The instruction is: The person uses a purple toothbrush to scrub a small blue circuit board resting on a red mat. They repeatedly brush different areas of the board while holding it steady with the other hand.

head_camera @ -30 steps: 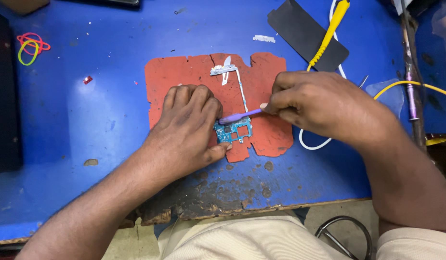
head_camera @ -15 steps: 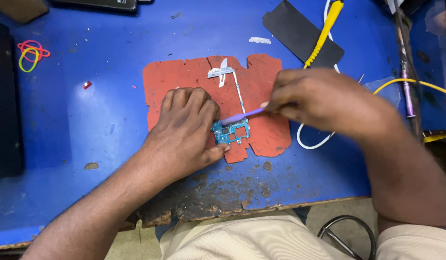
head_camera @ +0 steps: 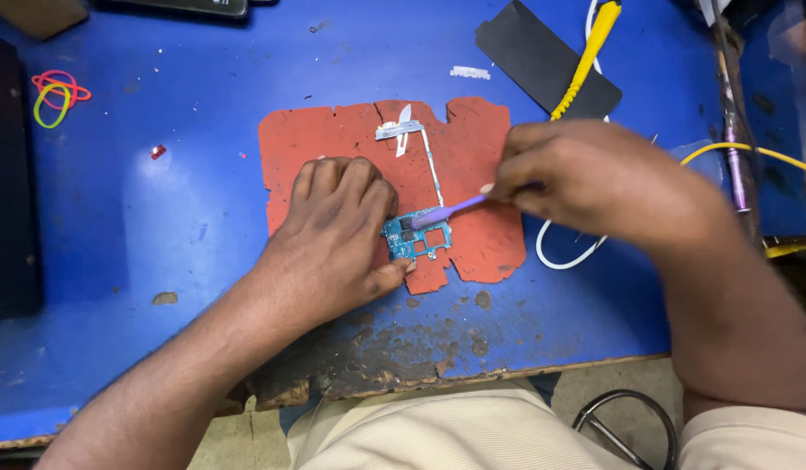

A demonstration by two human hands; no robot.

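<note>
At table edge: my lap in light trousers, worn paint on the blue table (head_camera: 159, 200) just ahead of it.
Left hand: my left hand (head_camera: 333, 239) lies palm down on the red mat (head_camera: 316, 144), fingers curled, thumb and fingertips pressing the board (head_camera: 418, 237) flat. Pinning it, not lifting.
Board: small blue-green circuit board, at the mat's lower middle, left edge under my fingers, right part exposed.
Right hand: my right hand (head_camera: 594, 178) is pinched on a purple tool (head_camera: 446, 211), held like a pen.
Tool: thin, slanted, tip down on the board's top edge; handle end hidden in my grip.
Mat: ragged edges, flat on the table, holds a thin white strip part (head_camera: 412, 139) above the board, apart from it.
Right of mat: white cable (head_camera: 564, 257) loops out from under my right hand.
Farther right: yellow cable (head_camera: 725, 150), metal-tipped tools at the table edge, too blurred to name.
Far centre: black sheet (head_camera: 533, 57), yellow-handled tool (head_camera: 590, 48) lying over it.
Far left: rubber bands (head_camera: 55, 91), red and yellow-green, well apart from the mat.
</note>
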